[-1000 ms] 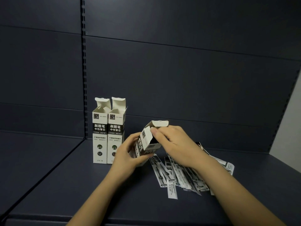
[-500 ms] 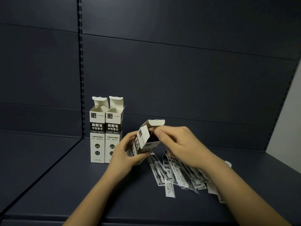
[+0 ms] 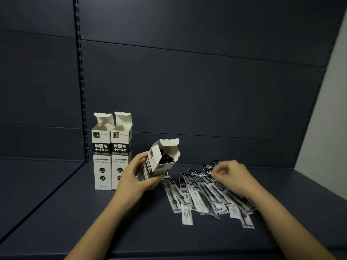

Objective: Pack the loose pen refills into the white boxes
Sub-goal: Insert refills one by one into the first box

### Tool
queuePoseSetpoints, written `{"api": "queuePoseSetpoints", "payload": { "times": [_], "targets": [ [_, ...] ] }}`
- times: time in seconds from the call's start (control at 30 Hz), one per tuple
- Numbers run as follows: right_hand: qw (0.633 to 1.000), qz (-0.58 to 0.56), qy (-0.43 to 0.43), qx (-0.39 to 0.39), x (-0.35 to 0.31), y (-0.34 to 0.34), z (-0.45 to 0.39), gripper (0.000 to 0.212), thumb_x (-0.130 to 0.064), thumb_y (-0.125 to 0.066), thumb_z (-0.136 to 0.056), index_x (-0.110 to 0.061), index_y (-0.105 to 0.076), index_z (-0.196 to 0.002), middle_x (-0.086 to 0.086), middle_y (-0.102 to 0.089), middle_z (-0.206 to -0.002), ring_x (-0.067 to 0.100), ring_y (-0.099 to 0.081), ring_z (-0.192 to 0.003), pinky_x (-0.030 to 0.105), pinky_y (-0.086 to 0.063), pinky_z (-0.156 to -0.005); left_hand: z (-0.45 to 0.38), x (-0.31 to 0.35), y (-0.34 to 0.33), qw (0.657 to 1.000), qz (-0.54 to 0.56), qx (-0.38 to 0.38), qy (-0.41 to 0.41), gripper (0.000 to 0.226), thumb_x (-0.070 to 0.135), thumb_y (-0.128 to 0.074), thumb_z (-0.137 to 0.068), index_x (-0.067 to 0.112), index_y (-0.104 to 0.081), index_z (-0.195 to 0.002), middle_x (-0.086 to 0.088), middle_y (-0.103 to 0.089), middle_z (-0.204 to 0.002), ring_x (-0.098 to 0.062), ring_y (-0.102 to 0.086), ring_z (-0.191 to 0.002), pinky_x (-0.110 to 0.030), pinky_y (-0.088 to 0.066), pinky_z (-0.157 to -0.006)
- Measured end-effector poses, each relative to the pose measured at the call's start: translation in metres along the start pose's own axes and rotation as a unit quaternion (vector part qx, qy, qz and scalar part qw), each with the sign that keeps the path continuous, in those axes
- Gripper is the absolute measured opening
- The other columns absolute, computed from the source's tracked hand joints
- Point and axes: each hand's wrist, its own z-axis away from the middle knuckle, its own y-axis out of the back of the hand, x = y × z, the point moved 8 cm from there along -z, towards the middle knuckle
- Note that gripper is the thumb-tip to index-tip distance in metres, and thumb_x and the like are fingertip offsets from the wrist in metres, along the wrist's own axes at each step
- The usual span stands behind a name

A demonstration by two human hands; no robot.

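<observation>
In the head view, the left hand [image 3: 134, 177] grips a tilted white box [image 3: 159, 164] just left of the frame's centre, fingers and thumb curled round its lower body, its open mouth turned toward the right with dark refill ends showing inside. The right hand [image 3: 230, 175] hovers over the far end of the loose refills [image 3: 204, 194], which lie fanned out on the dark shelf [image 3: 56, 212] at centre right; its fingers are curled in close to a packet's tip, though whether they actually pinch one I cannot tell. Two more boxes [image 3: 111, 156] stand upright with lids raised, side by side and touching, at centre left. The filling step seems under way: next, a single refill should be lifted free and slid end-first into the held box.
</observation>
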Motion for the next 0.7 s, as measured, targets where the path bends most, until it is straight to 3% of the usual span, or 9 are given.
{"api": "queuePoseSetpoints", "payload": {
  "times": [0.13,0.23,0.47,0.6,0.7],
  "targets": [
    [0.995,0.077,-0.06,-0.016,0.024,-0.021,-0.003,0.008,-0.025,-0.072,-0.087,-0.02,-0.067,-0.085,-0.002,-0.07,-0.09,0.015,-0.067,-0.086,0.028,-0.054,-0.079,0.0,0.0,0.001,1.0,-0.006,0.002,-0.007,0.064,0.0,-0.085,-0.071,0.045,-0.063,-0.11,0.005,-0.073,-0.114,-0.012,-0.067,-0.111,-0.023,-0.053,-0.095],
    [0.99,0.111,-0.075,-0.037,0.027,-0.031,-0.003,0.023,-0.028,-0.073,-0.087,-0.013,-0.065,-0.103,0.002,-0.067,-0.098,0.019,-0.066,-0.09,0.036,-0.056,-0.086,-0.001,-0.002,0.001,1.0,-0.001,0.004,-0.003,0.064,0.002,-0.087,-0.07,0.044,-0.063,-0.112,0.005,-0.072,-0.116,-0.012,-0.067,-0.112,-0.029,-0.053,-0.097],
    [0.988,0.106,-0.091,-0.07,0.028,-0.037,-0.006,0.041,-0.024,-0.07,-0.09,-0.011,-0.054,-0.125,0.005,-0.062,-0.112,0.022,-0.064,-0.099,0.036,-0.055,-0.089,-0.002,-0.004,0.001,1.0,-0.004,0.005,0.001,0.064,0.001,-0.086,-0.07,0.038,-0.061,-0.117,0.006,-0.072,-0.117,-0.012,-0.066,-0.113,-0.033,-0.051,-0.1],
    [0.99,0.091,-0.092,-0.06,0.031,-0.034,-0.007,0.023,-0.02,-0.066,-0.093,-0.015,-0.057,-0.114,0.001,-0.056,-0.104,0.019,-0.059,-0.095,0.031,-0.051,-0.084,-0.001,-0.002,0.002,1.0,-0.002,0.006,0.0,0.066,0.001,-0.086,-0.071,0.051,-0.063,-0.108,0.008,-0.072,-0.115,-0.01,-0.067,-0.111,-0.023,-0.054,-0.092],
    [0.993,0.083,-0.079,-0.008,0.03,-0.028,-0.008,0.008,-0.017,-0.062,-0.092,-0.023,-0.061,-0.097,0.002,-0.061,-0.103,0.018,-0.063,-0.086,0.033,-0.053,-0.078,0.0,-0.002,0.001,1.0,-0.009,0.004,0.0,0.062,0.004,-0.086,-0.071,0.041,-0.062,-0.115,0.008,-0.072,-0.116,-0.01,-0.066,-0.112,-0.03,-0.052,-0.097]
  ]
}}
